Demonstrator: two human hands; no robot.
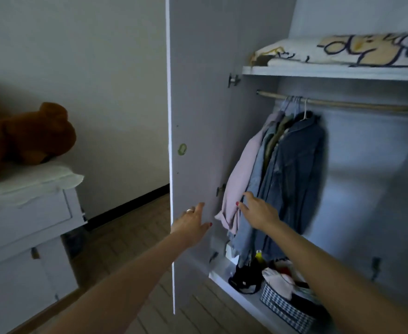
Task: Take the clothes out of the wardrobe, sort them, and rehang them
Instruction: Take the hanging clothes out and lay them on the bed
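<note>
Now my left hand (191, 222) lies flat and open on the door (195, 116), while my right hand (258, 210), fingers spread, touches the clothes (285, 174). They hang bunched on the rail (367, 106), above a basket (285, 309) on the wardrobe floor.

You are standing in a home bedroom, facing an open wardrobe (222, 68) with clothes (292, 169) hung on a wooden rail (367, 106) and folded bedding (342, 53) on the shelf above. To your left a white chest of drawers (29, 225) carries a brown teddy bear (29, 138). A patterned basket (287, 309) of oddments sits on the wardrobe floor, beside wood-look flooring (135, 227).
</note>
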